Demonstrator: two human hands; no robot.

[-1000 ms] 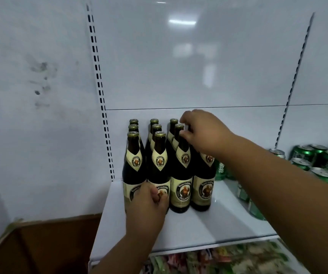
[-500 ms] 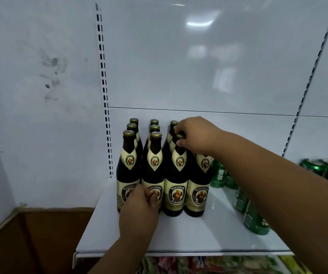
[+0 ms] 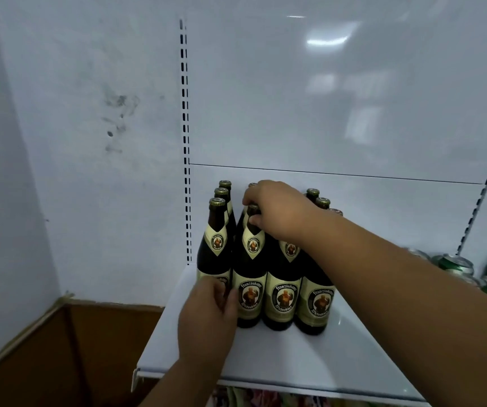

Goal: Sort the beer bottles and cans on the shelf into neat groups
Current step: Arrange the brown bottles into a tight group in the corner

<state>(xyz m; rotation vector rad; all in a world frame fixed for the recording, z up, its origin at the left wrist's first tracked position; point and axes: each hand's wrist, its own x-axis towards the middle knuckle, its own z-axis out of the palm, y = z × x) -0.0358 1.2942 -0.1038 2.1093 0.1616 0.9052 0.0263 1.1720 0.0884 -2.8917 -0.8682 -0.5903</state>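
The white shelf (image 3: 295, 356) fills the view at 6 o'clock. On it, the left hand (image 3: 207, 315) curls round the base of the front-left bottle (image 3: 214, 254). The brown bottles (image 3: 283, 292) stand upright in tight rows — 4 across the front. Further back, the right hand (image 3: 277, 210) pinches the neck of the 2nd front bottle (image 3: 251, 274). Green cans (image 3: 456, 265) sit at 3 o'clock — well apart.

Cream body labels of the front-row brown bottles (image 3: 283, 292), right of the left hand (image 3: 207, 315) and below the right hand (image 3: 277, 212), read "Franziskaner" above a monk emblem, "Weissbier" beneath. Print on the green cans (image 3: 453, 264), beyond the right forearm, is illegible.
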